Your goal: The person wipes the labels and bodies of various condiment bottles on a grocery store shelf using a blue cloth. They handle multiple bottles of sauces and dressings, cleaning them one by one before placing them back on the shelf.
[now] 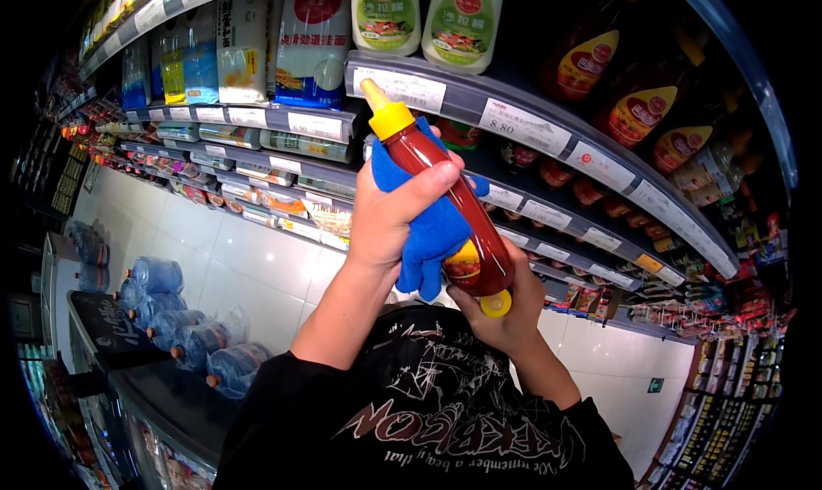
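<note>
A squeeze bottle of dark red sauce with a yellow nozzle cap is tilted in front of my chest, its nozzle toward the upper left. My left hand grips its upper half, the thumb lying across the bottle. Between palm and bottle is a blue cloth, bunched around the side, with loose ends hanging down. My right hand is closed around the lower end of the bottle. A round yellow piece like a cap shows beside my right fingers; whether it is attached cannot be made out.
A shelf ahead carries white salad dressing bottles, noodle packs and, at right, red sauce bottles. Lower shelves hold jars and packets. Large blue water jugs stand at left, beside a dark-topped counter.
</note>
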Demonstrator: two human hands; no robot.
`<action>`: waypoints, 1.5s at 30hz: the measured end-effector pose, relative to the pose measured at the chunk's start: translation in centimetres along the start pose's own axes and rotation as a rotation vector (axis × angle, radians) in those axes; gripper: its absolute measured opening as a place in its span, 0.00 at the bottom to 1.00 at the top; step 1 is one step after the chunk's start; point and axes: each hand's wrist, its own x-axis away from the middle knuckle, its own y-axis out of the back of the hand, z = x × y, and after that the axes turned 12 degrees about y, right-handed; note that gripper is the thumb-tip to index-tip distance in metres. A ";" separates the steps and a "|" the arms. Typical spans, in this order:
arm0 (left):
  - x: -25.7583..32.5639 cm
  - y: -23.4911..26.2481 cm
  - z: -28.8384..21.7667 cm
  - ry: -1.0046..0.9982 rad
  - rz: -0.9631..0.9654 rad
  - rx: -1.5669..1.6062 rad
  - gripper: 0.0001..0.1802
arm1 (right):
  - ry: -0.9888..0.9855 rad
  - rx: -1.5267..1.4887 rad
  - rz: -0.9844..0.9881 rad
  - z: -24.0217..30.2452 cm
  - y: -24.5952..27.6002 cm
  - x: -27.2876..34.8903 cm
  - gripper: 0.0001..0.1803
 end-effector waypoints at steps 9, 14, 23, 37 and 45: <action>-3.1 1.5 0.9 -0.100 0.828 0.591 0.31 | -0.480 -0.937 0.201 0.0 2.4 -0.9 0.35; -1.9 -0.2 0.5 -0.109 0.602 0.288 0.45 | -0.399 -1.153 0.076 0.1 2.0 -0.2 0.34; 1.1 -0.8 2.1 0.066 0.379 0.162 0.49 | -0.290 -0.722 -0.027 1.3 1.4 1.1 0.38; 3.4 -0.8 3.9 -0.014 -0.042 -0.014 0.37 | 0.148 0.262 0.024 0.5 1.2 0.0 0.44; 1.1 0.1 0.0 -0.025 0.111 -0.039 0.29 | 0.097 0.070 0.017 0.6 0.7 1.9 0.43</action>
